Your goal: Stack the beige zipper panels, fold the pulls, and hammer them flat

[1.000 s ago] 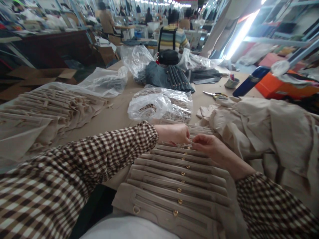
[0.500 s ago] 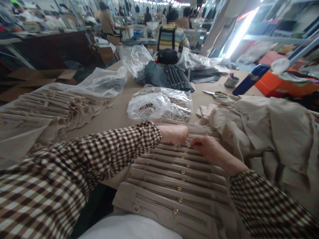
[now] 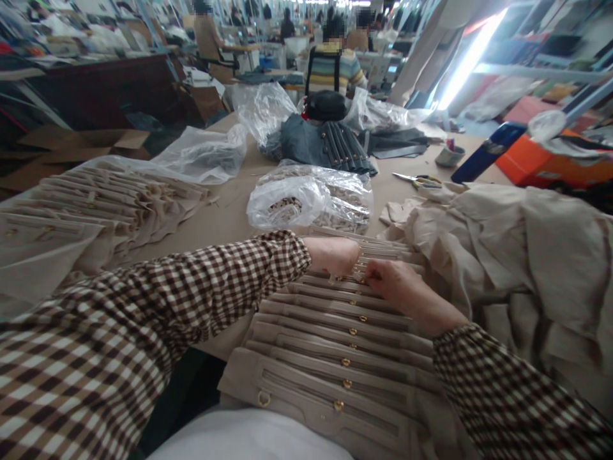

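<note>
A fanned row of beige fabric straps [image 3: 335,345] with small gold buttons lies on the brown table in front of me. My left hand [image 3: 335,254] rests on the far straps, its fingers curled down and pinched on one strap. My right hand [image 3: 400,287] meets it from the right, fingers closed and pressed onto the same strap beside a gold button [image 3: 362,282]. Both arms wear brown-and-white checked sleeves. What the fingertips grip underneath is hidden.
A clear plastic bag [image 3: 311,199] of beige pieces lies just beyond my hands. A heap of beige cloth [image 3: 517,255] fills the right. More beige straps under plastic [image 3: 96,198] lie at left. Dark grey straps [image 3: 330,144], scissors [image 3: 419,181] and a small cup [image 3: 450,155] sit farther back. Other people work at distant tables.
Both hands have shifted slightly farther along the row of straps and pressed lower onto them; my right hand has turned more palm-down.
</note>
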The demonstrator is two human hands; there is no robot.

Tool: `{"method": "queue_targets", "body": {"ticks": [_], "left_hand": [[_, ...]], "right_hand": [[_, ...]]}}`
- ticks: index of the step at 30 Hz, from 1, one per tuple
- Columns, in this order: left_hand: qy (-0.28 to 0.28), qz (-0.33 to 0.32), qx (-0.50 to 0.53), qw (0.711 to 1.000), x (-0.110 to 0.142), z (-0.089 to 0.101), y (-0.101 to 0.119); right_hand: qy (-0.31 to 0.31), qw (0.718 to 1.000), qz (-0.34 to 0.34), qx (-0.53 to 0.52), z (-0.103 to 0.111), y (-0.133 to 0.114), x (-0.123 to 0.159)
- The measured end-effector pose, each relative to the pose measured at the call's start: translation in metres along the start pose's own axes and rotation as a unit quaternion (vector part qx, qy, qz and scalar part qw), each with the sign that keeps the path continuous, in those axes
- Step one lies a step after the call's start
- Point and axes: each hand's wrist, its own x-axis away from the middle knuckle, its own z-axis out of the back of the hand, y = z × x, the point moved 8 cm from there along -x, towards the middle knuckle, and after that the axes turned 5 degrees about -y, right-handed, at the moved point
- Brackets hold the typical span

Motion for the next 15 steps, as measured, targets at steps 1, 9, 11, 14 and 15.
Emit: {"method": "queue_targets", "body": {"ticks": [1,9,11,14,15], "left_hand": [[0.001,0.013,-0.004,1.0,0.003,0.002,-0.003],[0.075,0.042,0.111,0.99,0.027,0.023,-0.011],[0.103,0.043,0.196,0.974,0.029,0.025,-0.009],[0.13,0.043,0.262,0.955,0.031,0.024,-0.004],[0.137,0.042,0.267,0.953,0.031,0.024,-0.003]], "right_hand": [[0.012,1.0,0.004,-0.013,0.003,-0.001,0.002],[0.056,0.885,0.029,-0.462,0.009,-0.041,0.021],[0.028,0.784,-0.01,-0.621,-0.003,-0.051,0.02],[0.019,0.674,-0.052,-0.737,-0.011,-0.059,0.019],[0.02,0.66,-0.054,-0.749,-0.011,-0.06,0.019]]}}
